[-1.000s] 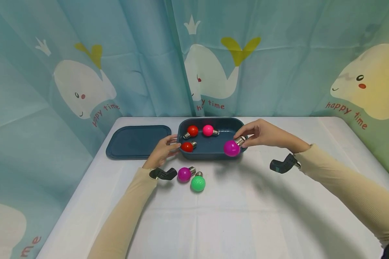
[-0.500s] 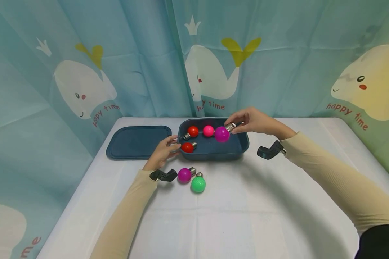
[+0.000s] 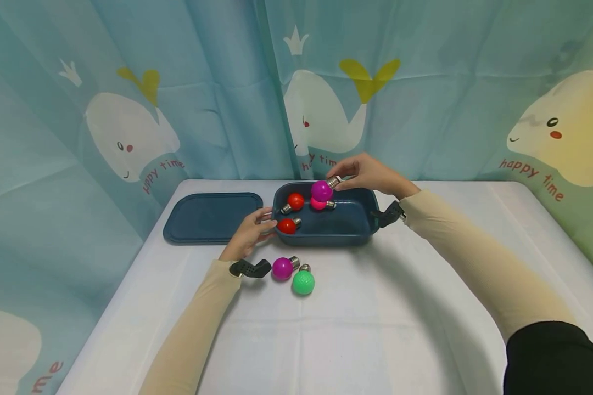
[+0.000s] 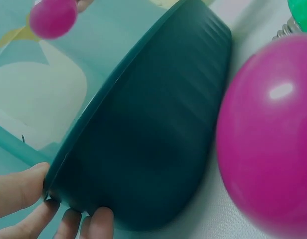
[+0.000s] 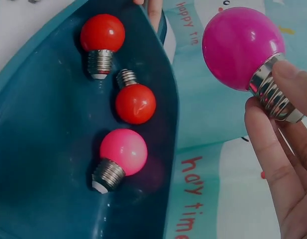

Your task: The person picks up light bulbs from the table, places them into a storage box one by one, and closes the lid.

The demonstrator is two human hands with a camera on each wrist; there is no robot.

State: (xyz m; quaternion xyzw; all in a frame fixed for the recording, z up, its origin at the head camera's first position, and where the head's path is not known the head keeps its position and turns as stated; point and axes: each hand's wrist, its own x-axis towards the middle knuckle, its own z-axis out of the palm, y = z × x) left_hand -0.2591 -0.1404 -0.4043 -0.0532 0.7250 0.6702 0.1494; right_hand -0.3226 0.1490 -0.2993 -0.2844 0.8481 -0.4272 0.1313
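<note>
My right hand (image 3: 370, 174) pinches a purple light bulb (image 5: 243, 49) by its metal screw base, thumb on one side and fingers on the other. The bulb is raised over the left part of a dark blue plastic box (image 3: 351, 224), overlapping a pink bulb (image 5: 124, 152) in the head view. That pink bulb and two red bulbs (image 5: 102, 33) lie on the box floor. At the box's left end, my left hand (image 3: 249, 231) holds it, thumb at the rim and fingertips (image 4: 101, 219) against the outer wall.
In front of the box, another purple bulb (image 3: 281, 269) and a green bulb (image 3: 303, 283) lie on the white table cloth (image 3: 356, 318). A flat dark blue lid (image 3: 210, 218) lies left of the box. A printed curtain (image 3: 237, 99) hangs behind.
My right hand has carried the purple bulb leftward and away from me, from the box's front right corner to above the pink bulb. The left hand stays at the box.
</note>
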